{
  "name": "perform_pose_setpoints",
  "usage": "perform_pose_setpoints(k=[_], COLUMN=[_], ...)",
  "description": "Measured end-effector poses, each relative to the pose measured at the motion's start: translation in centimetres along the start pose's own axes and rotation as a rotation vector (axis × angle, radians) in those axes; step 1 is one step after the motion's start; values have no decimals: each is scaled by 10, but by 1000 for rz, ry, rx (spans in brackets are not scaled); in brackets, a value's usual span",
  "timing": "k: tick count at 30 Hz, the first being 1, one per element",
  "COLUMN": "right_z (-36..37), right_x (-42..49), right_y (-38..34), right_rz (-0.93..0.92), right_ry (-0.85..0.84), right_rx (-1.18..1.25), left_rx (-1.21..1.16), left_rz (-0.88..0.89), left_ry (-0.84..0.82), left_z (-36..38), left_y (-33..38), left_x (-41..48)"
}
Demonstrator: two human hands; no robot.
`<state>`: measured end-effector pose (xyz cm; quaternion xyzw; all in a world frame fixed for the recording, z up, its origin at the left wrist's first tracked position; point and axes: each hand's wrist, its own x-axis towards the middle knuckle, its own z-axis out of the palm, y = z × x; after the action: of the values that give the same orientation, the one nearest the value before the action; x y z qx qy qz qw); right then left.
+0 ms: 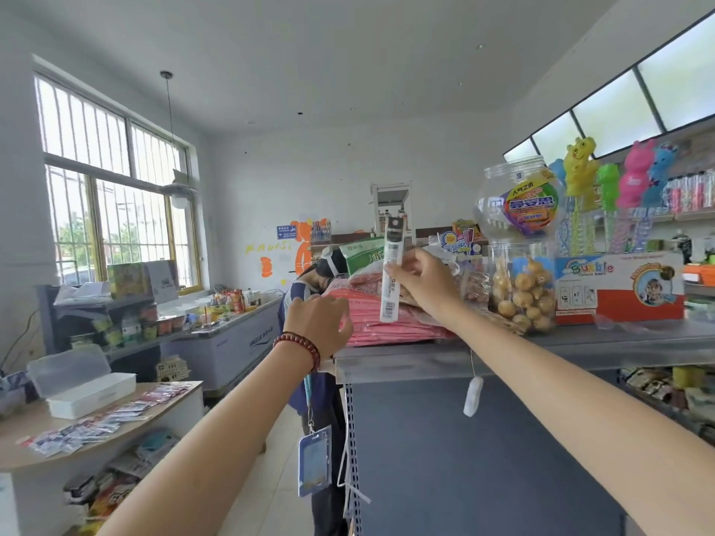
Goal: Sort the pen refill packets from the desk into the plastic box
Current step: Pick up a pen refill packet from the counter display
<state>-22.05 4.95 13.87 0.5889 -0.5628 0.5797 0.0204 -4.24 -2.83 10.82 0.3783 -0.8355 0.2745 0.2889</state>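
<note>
The right hand [419, 280] pinches one packet [390, 280] upright over the shelf's [541, 350] left end (likely to check its print). The left hand [317, 323], fingers loose and holding nothing, steadies the pink stack [387, 330]. More packets [104, 419] line the desk's [23, 423] front edge beside the open box [89, 388].

right hand [419, 280] pinches refill packet [390, 280] upright | left hand [319, 326] touches pink stack [387, 330]
</note>
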Motion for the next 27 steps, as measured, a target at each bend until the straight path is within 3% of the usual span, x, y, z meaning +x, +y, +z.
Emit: perform_pose_setpoints(k=[3, 12, 17, 20, 27], right_z=[-2, 26, 54, 72, 114], right_x=[-8, -42, -59, -79, -152], right_y=[-18, -20, -10, -5, 14], right_rz=[-110, -155, -65, -4, 71], right_ry=[-154, -325, -342, -436, -678], right_rx=[5, 66, 145, 197, 240], left_rx=[72, -63, 32, 113, -1], left_rz=[51, 38, 32, 51, -152], left_ry=[-17, -18, -67, -114, -264], left_z=[-3, -11, -11, -9, 10], left_y=[-1, -21, -46, -59, -75], left_x=[0, -24, -45, -73, -191])
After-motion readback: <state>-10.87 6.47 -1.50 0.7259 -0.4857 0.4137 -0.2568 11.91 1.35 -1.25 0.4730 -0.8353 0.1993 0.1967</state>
